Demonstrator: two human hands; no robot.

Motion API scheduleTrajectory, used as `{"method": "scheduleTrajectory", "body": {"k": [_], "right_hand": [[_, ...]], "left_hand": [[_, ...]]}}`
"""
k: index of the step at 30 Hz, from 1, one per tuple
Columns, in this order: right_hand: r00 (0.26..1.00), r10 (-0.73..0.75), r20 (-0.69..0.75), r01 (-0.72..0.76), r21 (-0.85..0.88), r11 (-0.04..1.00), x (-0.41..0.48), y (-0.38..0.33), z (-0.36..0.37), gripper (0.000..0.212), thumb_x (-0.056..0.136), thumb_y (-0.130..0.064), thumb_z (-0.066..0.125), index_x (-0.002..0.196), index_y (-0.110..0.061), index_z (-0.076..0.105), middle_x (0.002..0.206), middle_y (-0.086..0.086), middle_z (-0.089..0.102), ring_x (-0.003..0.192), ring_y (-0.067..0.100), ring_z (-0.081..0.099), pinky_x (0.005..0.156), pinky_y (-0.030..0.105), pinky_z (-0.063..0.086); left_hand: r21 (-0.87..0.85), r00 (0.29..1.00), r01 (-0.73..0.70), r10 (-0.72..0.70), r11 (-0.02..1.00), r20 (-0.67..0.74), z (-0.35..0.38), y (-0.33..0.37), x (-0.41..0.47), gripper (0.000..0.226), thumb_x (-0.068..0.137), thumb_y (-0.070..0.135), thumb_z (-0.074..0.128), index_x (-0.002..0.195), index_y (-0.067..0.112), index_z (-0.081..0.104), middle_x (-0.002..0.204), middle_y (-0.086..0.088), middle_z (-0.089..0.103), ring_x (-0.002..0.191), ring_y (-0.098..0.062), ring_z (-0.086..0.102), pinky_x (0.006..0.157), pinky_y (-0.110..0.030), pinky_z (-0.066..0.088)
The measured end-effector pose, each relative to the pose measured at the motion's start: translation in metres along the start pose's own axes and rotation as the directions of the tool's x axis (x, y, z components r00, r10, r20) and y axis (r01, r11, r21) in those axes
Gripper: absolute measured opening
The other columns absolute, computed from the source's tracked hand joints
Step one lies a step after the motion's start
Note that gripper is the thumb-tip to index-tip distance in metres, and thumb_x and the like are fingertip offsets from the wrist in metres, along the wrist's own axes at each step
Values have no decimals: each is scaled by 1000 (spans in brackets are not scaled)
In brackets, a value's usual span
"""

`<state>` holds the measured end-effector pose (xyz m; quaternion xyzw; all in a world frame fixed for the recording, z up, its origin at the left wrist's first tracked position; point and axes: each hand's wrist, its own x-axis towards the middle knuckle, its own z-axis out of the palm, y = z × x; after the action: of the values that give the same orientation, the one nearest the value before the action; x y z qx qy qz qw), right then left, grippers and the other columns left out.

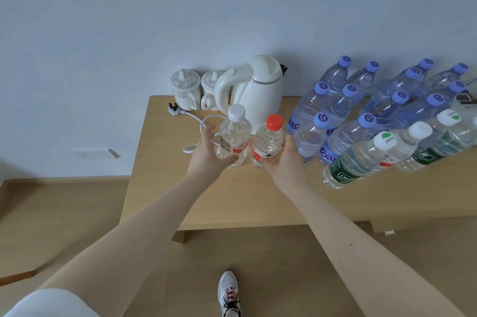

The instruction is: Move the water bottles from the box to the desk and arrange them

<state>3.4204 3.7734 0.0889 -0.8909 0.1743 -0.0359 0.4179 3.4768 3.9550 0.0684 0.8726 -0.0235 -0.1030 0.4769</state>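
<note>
My left hand (206,159) grips a clear bottle with a white cap (236,136) around its lower body. Beside it, my right hand (285,161) holds a clear bottle with a red cap (268,141) and a red label. Both bottles stand upright at the wooden desk (232,200), close together in front of the kettle; I cannot tell whether their bases touch the top. To the right stand several purple-capped bottles (348,107) in rows, and a few green-labelled and white-capped bottles (358,159) in front of them. The box is out of view.
A white electric kettle (258,84) stands at the back of the desk, its cord and plug (178,110) trailing left. Two white lidded ceramic cups (185,89) sit beside it against the wall. My shoe (228,291) is on the wooden floor below.
</note>
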Motion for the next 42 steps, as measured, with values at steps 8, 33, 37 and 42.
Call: {"method": "scheduleTrajectory", "body": {"k": [8, 33, 37, 42], "right_hand": [[990, 2, 138, 53, -396, 917, -42, 16, -42, 64, 95, -39, 55, 145, -7, 31, 140, 13, 44, 126, 28, 44, 101, 38, 38], [741, 615, -270, -668, -389, 634, -406, 301, -363, 61, 95, -57, 42, 139, -15, 40, 132, 7, 53, 122, 28, 49, 95, 40, 40], [655, 685, -320, -756, -289, 588, -451, 333, -384, 59, 95, -57, 42, 136, -15, 42, 131, 7, 54, 122, 28, 49, 97, 41, 39], [537, 752, -382, -841, -172, 513, -491, 369, -406, 59, 94, -58, 42, 135, -15, 43, 130, 7, 55, 122, 28, 49, 99, 42, 37]], "left_hand": [[337, 963, 207, -252, 919, 96, 14, 1, -35, 76, 83, 39, 71, 143, 16, 31, 143, -10, 39, 124, -29, 46, 95, -44, 46], [302, 392, -834, 109, 462, 914, 406, 240, -374, 38, 93, 49, 51, 117, 21, 57, 118, -1, 60, 106, -20, 56, 89, -34, 47], [218, 295, -881, 128, 420, 947, 446, 258, -422, 32, 93, 48, 52, 109, 21, 60, 112, 2, 62, 102, -18, 58, 89, -36, 49], [134, 176, -944, 116, 300, 978, 499, 285, -452, 32, 93, 48, 53, 108, 21, 61, 112, 2, 62, 100, -18, 58, 83, -34, 50]]}}
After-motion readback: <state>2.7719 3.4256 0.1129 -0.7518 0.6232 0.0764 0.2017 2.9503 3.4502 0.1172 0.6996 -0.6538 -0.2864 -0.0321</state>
